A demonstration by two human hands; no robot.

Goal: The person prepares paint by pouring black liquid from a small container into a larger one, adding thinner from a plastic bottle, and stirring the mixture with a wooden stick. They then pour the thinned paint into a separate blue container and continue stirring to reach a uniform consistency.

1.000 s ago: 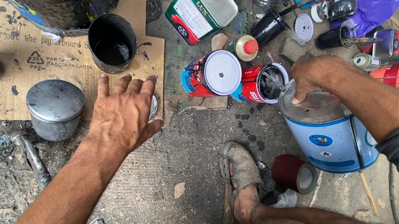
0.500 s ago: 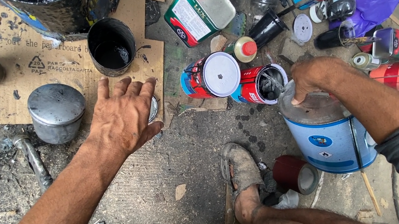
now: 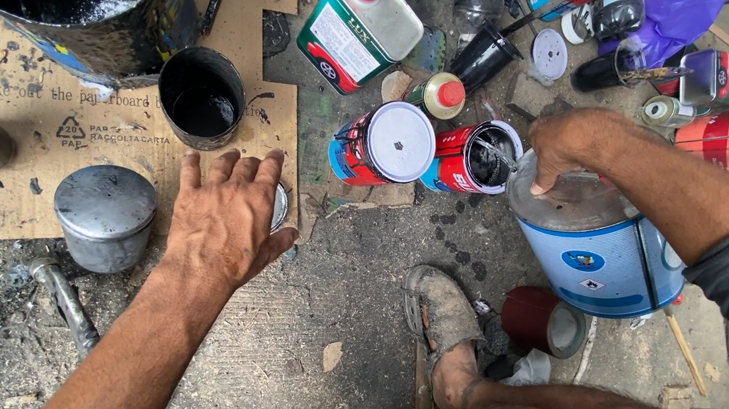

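Little has changed over the last second; both hands keep their places. Left hand (image 3: 228, 221) lies flat, fingers spread, over a small round metal lid (image 3: 278, 207) on the floor, whose edge shows just past its fingers; right hand (image 3: 568, 149) curls closed on the near rim of the blue drum (image 3: 594, 259), an opened red tin (image 3: 475, 160) just beyond its knuckles.

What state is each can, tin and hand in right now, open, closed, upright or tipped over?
Left hand: flat, palm down on a small round lid.
Right hand: resting on top of the big blue drum, upright.
Grey tin: lidded, upright.
Small black can: open, upright.
White-lidded can: closed, on its side.
Red can: open, tipped, dark inside.
Green rectangular tin: red cap on, tilted.
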